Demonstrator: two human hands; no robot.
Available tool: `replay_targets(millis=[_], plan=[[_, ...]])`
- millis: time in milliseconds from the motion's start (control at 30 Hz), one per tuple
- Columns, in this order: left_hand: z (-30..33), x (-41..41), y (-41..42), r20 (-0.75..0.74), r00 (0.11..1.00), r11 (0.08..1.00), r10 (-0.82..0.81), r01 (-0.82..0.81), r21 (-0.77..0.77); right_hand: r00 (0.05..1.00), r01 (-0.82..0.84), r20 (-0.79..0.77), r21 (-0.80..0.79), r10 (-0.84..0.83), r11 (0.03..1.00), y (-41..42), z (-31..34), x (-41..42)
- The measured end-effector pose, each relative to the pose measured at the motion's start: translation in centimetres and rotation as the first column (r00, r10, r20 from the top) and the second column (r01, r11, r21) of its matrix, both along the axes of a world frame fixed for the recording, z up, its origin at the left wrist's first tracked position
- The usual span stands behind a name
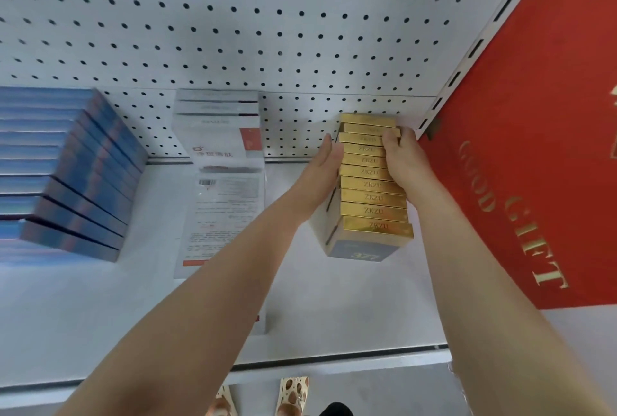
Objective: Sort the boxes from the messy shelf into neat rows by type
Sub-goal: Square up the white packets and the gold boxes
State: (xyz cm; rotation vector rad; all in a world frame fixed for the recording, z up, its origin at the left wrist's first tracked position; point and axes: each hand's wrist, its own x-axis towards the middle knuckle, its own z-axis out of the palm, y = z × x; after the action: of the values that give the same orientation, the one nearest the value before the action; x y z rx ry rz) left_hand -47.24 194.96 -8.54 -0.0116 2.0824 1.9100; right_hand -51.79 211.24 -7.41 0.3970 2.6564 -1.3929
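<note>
Shelf (334, 298): flat white surface, matte, w/ a dark strip along the front lip. Back panel is a white pegboard (233, 14), regular round holes.

Gold boxes (372, 178): slim rectangular cartons, glossy metallic gold top edges embossed "ZKZU", standing upright face to face in one row at the right end of the shelf. Row's long axis runs front to back, far end at the pegboard; each carton's long top edge lies crosswise, left-right. Front carton shows a grey-blue face w/ "377" in gold. Far cartons sit slightly out of line.

Left hand (320, 171): palm flat against the left flank of the row, fingers straight and together, pressing. Right hand (400, 158): on the right side near the far end, fingers curled over the tops of the rear cartons, gripping them. Row is squeezed between both hands.

Blue boxes (76, 181): thin cartons, blue w/ a reddish band, packed in a row at the left, leaning; blurred.

White boxes (217, 121): smooth white cartons w/ a red patch, few upright at the pegboard, centre; one lies flat in front, long axis front to back, printed text unreadable.

Red panel (534, 148): textured red surface, right, gold letters "GOOD GIFT"
</note>
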Motion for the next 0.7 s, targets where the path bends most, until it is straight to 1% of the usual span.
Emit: replay_targets(millis=[267, 433, 500, 533, 567, 633, 700], plan=[[-0.6, -0.8, 1.2, -0.057, 0.996, 0.997, 0.07, -0.068, 0.025, 0.994, -0.104, -0.032, -0.06, 0.102, 0.993, -0.1, 0.2, -0.8], [-0.2, -0.5, 0.9, -0.035, 0.998, 0.998, 0.052, -0.052, 0.021, 0.994, -0.109, -0.011, -0.148, 0.108, 0.983, 0.0, 0.1, -0.6], [0.0, -0.4, 0.8, -0.049, 0.998, 0.999, 0.041, -0.041, 0.0, 0.993, -0.117, -0.006, -0.179, 0.118, 0.977, -0.2, 0.2, -0.3], [0.2, -0.3, 0.8, -0.032, 0.999, 0.999, 0.037, -0.038, -0.017, 0.992, -0.127, -0.004, -0.183, 0.128, 0.975, -0.3, 0.4, -0.2], [0.4, -0.2, 0.9, -0.007, 1.0, 0.999, 0.03, -0.031, -0.037, 0.99, -0.142, -0.006, -0.16, 0.143, 0.977, -0.3, 0.7, 0.0], [1.0, 0.3, 0.6, 0.012, 0.999, 0.997, 0.042, -0.041, -0.068, 0.981, -0.193, -0.035, -0.039, 0.191, 0.98, -0.2, 1.6, 0.9], [1.2, 1.4, -0.2, -0.013, 0.996, 0.995, 0.092, -0.092, -0.035, 0.956, -0.259, -0.118, 0.074, 0.267, 0.963, 0.4, 2.8, 2.7]])
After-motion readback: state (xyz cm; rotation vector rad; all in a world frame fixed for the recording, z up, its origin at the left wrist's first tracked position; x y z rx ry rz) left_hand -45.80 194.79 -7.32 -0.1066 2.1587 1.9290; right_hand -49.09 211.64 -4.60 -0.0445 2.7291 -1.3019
